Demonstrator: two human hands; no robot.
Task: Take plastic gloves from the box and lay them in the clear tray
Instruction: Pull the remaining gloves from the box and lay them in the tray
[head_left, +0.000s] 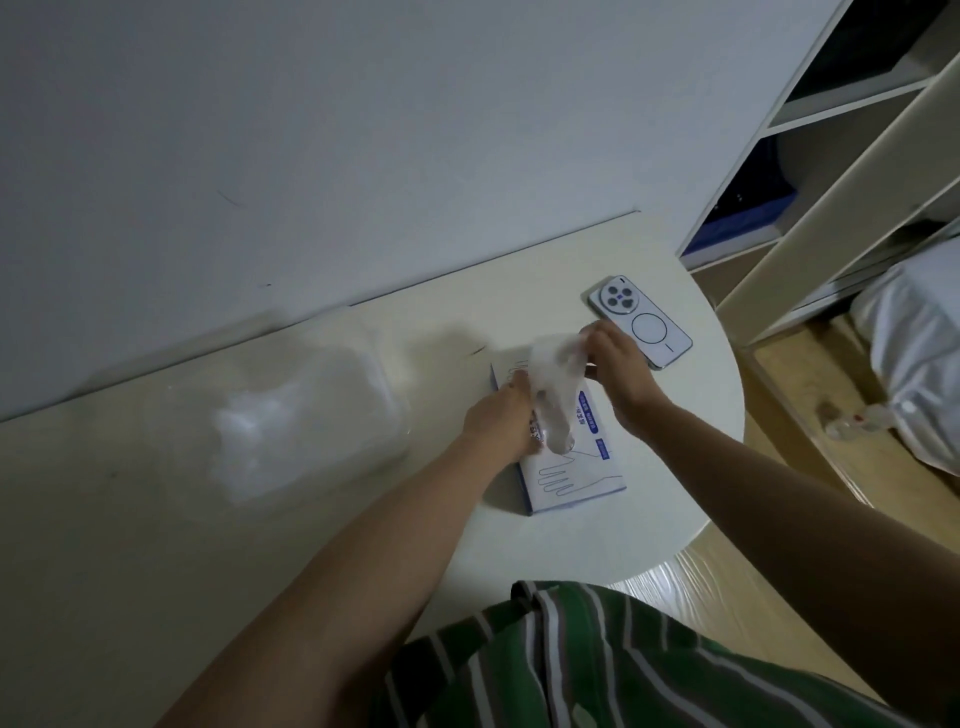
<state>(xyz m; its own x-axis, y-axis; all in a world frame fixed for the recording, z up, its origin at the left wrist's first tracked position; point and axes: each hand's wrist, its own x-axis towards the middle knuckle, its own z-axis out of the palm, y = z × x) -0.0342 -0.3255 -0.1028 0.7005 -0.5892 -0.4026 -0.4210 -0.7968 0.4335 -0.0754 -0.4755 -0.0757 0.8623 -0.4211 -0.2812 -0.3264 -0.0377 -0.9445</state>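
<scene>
Holding the box (571, 480) down near the desk's (670, 467) right edge, the left hand (496, 418) is steadying it so the right hand (621, 371), pinching a glove (553, 387), is drawing it out.

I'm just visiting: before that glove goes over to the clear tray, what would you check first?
1. Right hand pinches the glove by its top: ok.
2. Left hand presses on the box, steadying it: ok.
3. Glove fully out of the box: cannot tell; its lower end meets the box top.
4. Clear tray has room: ok; the pile of gloves fills only part.
5. Phone off the path: ok; it lies on the side away from the tray.
</scene>
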